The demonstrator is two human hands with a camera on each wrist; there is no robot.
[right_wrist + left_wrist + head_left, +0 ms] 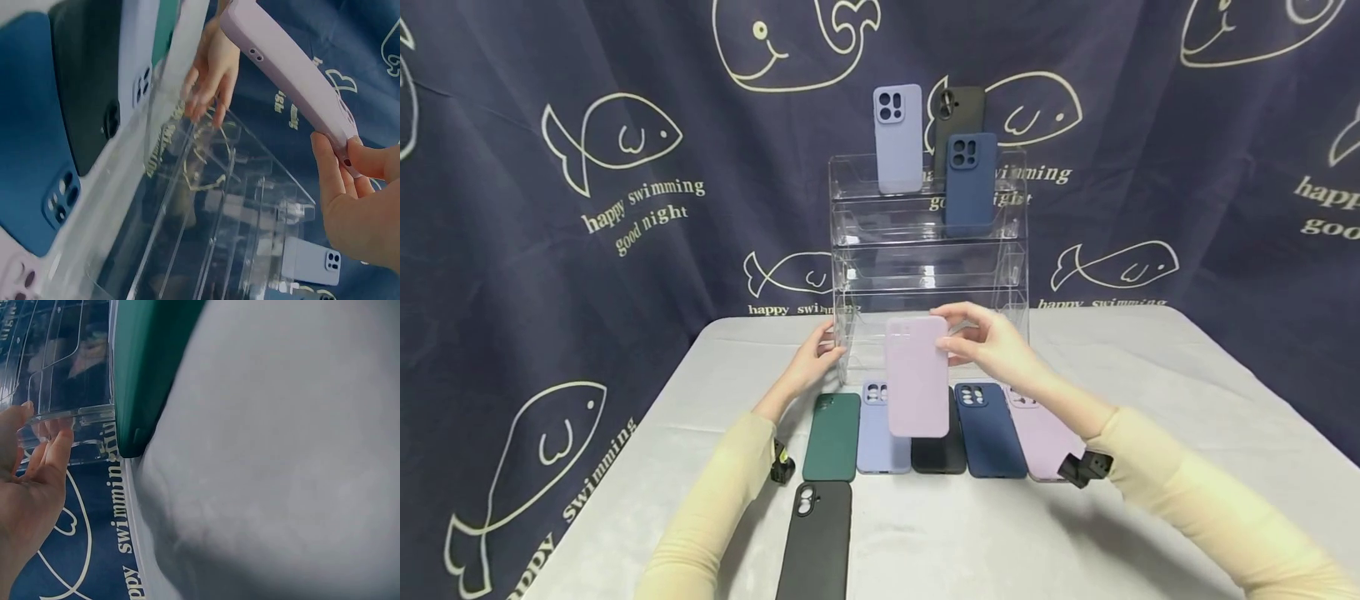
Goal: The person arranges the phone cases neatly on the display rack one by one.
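In the head view my right hand (996,343) holds a pale pink phone case (917,379) upright, thumb and fingers pinching its right edge. The right wrist view shows this case (294,75) side-on, gripped near one end. Before it stands a clear tiered display rack (928,243). My left hand (808,362) is at the rack's lower left side; in the left wrist view the hand (37,494) has thumb and fingers about the rack's clear edge. On the rack stand a lavender case (898,154), a black case (964,108) and a blue case (972,187).
A row of cases lies before the rack: green (832,437), lavender (872,450), black (940,458), dark blue (990,429) and pink (1048,433). Another black case (816,542) lies nearer. All rest on a grey-white cloth-covered table (1195,400); a navy patterned curtain (625,333) hangs behind.
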